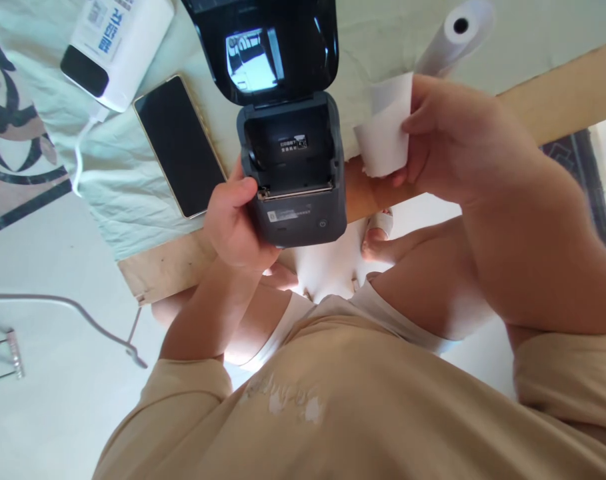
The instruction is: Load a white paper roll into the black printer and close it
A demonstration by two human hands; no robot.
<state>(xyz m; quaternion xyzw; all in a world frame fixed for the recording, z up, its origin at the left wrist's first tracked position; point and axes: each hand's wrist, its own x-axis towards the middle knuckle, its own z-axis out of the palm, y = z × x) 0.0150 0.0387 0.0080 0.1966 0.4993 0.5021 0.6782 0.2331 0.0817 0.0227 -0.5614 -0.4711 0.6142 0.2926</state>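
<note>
The left hand's grip [237,217] is clamped on a dark device [303,217], lid [270,53] raised, at the worktop [383,30] edge, the right hand's grip [417,127] pinches curled white paper [387,127] just beside it, a phone [180,147] lies near the left hand, and farther back are a paper roll [447,47] and a white cabled box [125,50].

The label printer [303,223] is sitting in the left hand [237,227] over the near edge of the tabletop [165,267], its lid [303,47] tilting back behind it. Left of it, a smartphone [179,150] is lying on the cloth [133,217]; a power bank [137,60] is resting farther left and behind, a cable [80,150] running from its near end. Right of the printer, the right hand [450,133] is holding curled paper [385,130], with a paper roll [440,50] lying behind.
</note>
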